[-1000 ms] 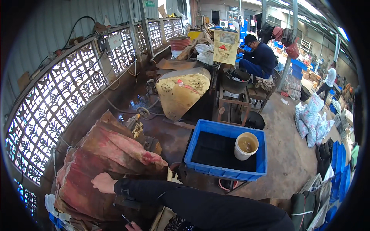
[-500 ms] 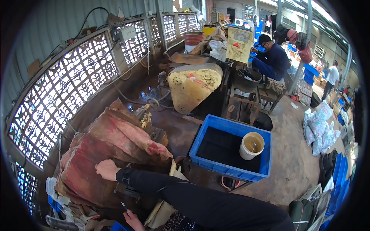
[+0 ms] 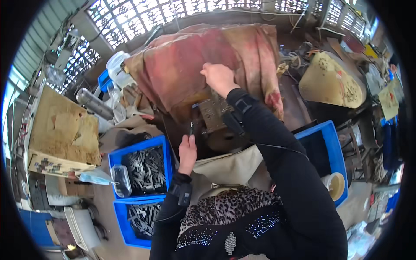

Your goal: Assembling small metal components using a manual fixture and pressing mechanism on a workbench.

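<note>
In front of me stands a dark machine with a brown metal block (image 3: 211,115), draped with a red-stained brown cloth (image 3: 190,58). My right hand (image 3: 220,80) is closed in front of the cloth, above the metal block. What its fingers hold, if anything, I cannot make out. Lower and to the left, my left hand (image 3: 187,154) pinches a slim dark metal piece (image 3: 192,127) pointing toward the machine. Beside that hand is a blue bin (image 3: 165,157) of thin metal pieces (image 3: 145,169). A pale cloth (image 3: 234,167) hangs between the machine and my lap.
Nearer me sits a second blue bin (image 3: 122,227) with similar metal pieces. At right, a blue tray (image 3: 323,128) holds a pale bucket (image 3: 334,185). A stained cardboard box (image 3: 65,125) is on the left; a yellowish machine cover (image 3: 331,82) stands far right.
My view has swung from the right toward the machine in front, bringing the bins and my left hand fully into sight. My right hand remains closed in front of the cloth.
</note>
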Available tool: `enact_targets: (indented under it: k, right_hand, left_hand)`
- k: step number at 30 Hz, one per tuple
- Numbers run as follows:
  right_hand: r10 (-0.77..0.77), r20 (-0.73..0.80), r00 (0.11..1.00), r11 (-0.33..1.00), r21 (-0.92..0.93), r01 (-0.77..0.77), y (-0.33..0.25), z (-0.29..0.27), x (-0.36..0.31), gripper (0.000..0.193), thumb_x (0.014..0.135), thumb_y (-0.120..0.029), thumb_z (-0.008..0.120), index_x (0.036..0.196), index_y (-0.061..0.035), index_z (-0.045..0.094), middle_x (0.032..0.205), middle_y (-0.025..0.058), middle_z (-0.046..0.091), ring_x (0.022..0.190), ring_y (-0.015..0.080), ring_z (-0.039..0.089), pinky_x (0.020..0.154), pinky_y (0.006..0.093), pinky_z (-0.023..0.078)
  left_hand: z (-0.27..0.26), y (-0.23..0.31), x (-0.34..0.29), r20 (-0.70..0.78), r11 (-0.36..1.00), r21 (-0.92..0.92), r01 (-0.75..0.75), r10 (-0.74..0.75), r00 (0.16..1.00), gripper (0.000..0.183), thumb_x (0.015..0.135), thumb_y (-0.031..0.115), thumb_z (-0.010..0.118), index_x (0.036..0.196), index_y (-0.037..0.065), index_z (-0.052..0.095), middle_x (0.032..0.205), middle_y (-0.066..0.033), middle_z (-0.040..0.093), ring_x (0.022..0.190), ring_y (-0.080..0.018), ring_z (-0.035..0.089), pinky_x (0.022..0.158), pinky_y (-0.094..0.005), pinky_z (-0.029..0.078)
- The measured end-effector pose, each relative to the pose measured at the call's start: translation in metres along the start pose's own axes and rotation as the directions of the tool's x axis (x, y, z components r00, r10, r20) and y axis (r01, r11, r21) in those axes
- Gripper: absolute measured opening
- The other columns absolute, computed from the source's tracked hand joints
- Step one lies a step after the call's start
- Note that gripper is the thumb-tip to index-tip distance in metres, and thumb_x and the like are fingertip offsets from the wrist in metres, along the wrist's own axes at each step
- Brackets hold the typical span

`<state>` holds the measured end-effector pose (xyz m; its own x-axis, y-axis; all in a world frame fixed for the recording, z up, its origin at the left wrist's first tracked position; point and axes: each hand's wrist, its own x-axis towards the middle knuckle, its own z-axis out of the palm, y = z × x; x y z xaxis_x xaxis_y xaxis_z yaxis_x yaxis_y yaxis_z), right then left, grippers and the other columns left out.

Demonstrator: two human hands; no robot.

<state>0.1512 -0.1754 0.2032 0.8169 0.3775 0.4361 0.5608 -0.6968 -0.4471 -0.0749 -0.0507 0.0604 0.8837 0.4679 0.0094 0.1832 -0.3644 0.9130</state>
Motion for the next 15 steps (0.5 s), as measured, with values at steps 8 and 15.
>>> enact_targets:
  k: [8,15]
  right_hand:
    - [0.003,0.014,1.000,1.000,-0.002,-0.003,-0.001,-0.004,-0.008,0.024,0.093,-0.033,0.055,0.096,-0.0111,0.063,0.084,0.0145,0.068,0.082,0.0369,0.065,0.072,0.0493,0.050]
    - [-0.175,0.033,0.984,0.951,0.264,0.161,-0.003,-0.060,-0.105,0.019,0.089,-0.025,0.063,0.091,-0.0059,0.062,0.081,0.0171,0.063,0.075,0.0372,0.062,0.063,0.0401,0.048]
  left_hand:
    - [0.000,-0.005,0.001,-0.003,0.989,0.078,-0.122,0.123,0.992,0.031,0.099,0.028,0.047,0.082,0.002,0.048,0.061,-0.0184,0.055,0.062,-0.0387,0.057,0.060,-0.0473,0.043]
    - [-0.010,-0.002,0.000,0.054,0.981,-0.194,0.023,-0.013,0.998,0.030,0.100,0.032,0.047,0.089,0.005,0.055,0.061,-0.0046,0.051,0.052,-0.0201,0.049,0.051,-0.0341,0.038]
